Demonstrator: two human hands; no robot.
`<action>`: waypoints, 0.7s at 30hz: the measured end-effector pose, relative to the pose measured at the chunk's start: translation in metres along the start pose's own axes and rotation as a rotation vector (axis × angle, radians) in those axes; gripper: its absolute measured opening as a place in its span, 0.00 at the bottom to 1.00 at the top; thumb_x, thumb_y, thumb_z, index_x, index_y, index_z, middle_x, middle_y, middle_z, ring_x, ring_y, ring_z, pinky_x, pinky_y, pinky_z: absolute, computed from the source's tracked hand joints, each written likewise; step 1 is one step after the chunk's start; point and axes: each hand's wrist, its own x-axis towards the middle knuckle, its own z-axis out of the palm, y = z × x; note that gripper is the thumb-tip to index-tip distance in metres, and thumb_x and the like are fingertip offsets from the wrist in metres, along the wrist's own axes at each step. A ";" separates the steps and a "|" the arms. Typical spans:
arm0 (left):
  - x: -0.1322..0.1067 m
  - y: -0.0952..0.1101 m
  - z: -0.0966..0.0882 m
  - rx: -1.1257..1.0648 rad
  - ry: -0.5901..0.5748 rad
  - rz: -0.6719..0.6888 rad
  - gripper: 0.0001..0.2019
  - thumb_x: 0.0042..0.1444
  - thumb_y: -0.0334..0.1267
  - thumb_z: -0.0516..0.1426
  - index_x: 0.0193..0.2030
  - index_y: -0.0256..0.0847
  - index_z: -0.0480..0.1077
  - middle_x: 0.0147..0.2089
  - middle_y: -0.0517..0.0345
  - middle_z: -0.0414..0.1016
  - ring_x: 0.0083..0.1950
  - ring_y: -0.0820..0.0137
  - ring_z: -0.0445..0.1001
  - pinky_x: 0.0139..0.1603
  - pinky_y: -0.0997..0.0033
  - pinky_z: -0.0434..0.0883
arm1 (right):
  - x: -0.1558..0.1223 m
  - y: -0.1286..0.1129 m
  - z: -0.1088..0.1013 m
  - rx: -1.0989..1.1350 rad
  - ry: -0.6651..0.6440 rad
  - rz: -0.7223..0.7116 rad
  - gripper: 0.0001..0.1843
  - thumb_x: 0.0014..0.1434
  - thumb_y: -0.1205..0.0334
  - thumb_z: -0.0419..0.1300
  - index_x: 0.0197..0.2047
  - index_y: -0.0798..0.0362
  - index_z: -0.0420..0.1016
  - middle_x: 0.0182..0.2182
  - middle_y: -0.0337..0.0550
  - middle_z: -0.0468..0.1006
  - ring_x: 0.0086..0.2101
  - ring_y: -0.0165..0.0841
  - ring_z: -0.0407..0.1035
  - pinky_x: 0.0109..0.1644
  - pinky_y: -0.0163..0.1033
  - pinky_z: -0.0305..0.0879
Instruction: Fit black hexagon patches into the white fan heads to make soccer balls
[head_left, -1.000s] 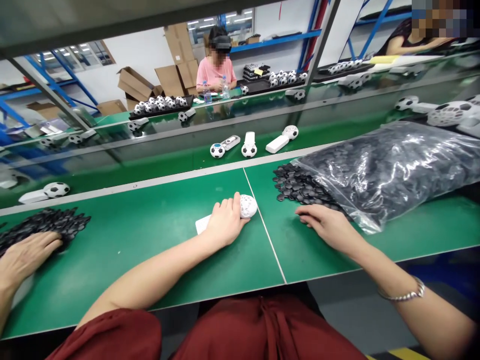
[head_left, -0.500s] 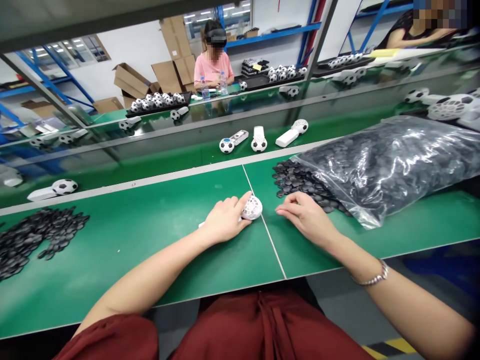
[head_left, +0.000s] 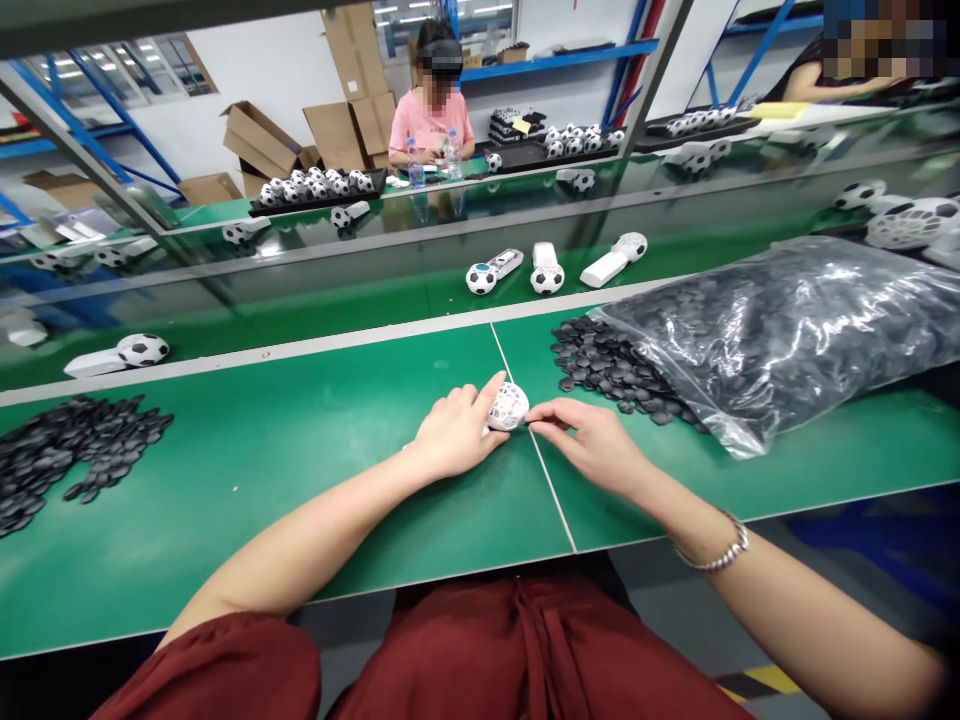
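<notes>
My left hand (head_left: 457, 436) is wrapped over a white handheld casing with a round, football-patterned head (head_left: 511, 406), pressing it to the green tabletop (head_left: 315, 420). The handle lies mostly hidden beneath that hand. The head's patches are open holes without black pieces on the side I see. Thumb and forefinger of my right hand (head_left: 589, 440) pinch a small black piece (head_left: 531, 421) against the head's right edge. Just beyond the right hand, a loose pile of black pieces (head_left: 611, 370) spreads out from a clear plastic bag (head_left: 780, 330) full of them.
Another heap of black pieces (head_left: 82, 450) lies at the left. On the green conveyor (head_left: 360, 300) behind the pale ledge are several football-headed units, one a white unit with black patches (head_left: 142, 350). Across the line a person in pink (head_left: 431, 125) sits near trays of football heads (head_left: 315, 187).
My right hand has moved left to the casing, bringing the black piece to its edge. The left hand keeps its hold. The units on the conveyor appear farther right, while the camera view has also shifted.
</notes>
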 end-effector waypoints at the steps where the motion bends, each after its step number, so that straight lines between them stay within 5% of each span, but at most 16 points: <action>1: 0.000 0.000 -0.001 -0.026 0.007 0.001 0.38 0.52 0.49 0.54 0.66 0.45 0.40 0.50 0.49 0.64 0.50 0.57 0.65 0.48 0.59 0.65 | 0.001 -0.001 0.002 -0.002 0.003 -0.026 0.07 0.59 0.62 0.54 0.36 0.50 0.73 0.33 0.41 0.75 0.34 0.34 0.69 0.39 0.39 0.65; 13: 0.010 -0.002 -0.002 -0.263 0.079 0.071 0.32 0.48 0.49 0.59 0.58 0.41 0.57 0.54 0.52 0.65 0.53 0.61 0.66 0.51 0.61 0.67 | 0.009 0.003 0.013 0.051 0.043 -0.014 0.04 0.54 0.64 0.59 0.28 0.52 0.69 0.27 0.39 0.68 0.31 0.32 0.64 0.36 0.38 0.63; 18: 0.011 -0.003 -0.005 -0.338 0.055 0.039 0.30 0.45 0.48 0.61 0.56 0.45 0.60 0.49 0.56 0.67 0.48 0.64 0.69 0.47 0.64 0.68 | 0.010 0.011 0.020 0.212 0.081 0.128 0.13 0.49 0.61 0.62 0.39 0.50 0.64 0.46 0.46 0.66 0.46 0.38 0.63 0.41 0.42 0.67; 21: 0.011 -0.004 -0.005 -0.401 0.055 0.034 0.28 0.45 0.46 0.61 0.54 0.46 0.61 0.49 0.57 0.67 0.48 0.65 0.69 0.46 0.66 0.68 | 0.010 0.013 0.023 0.411 0.041 0.187 0.18 0.50 0.61 0.61 0.43 0.50 0.60 0.48 0.46 0.67 0.48 0.37 0.64 0.41 0.41 0.69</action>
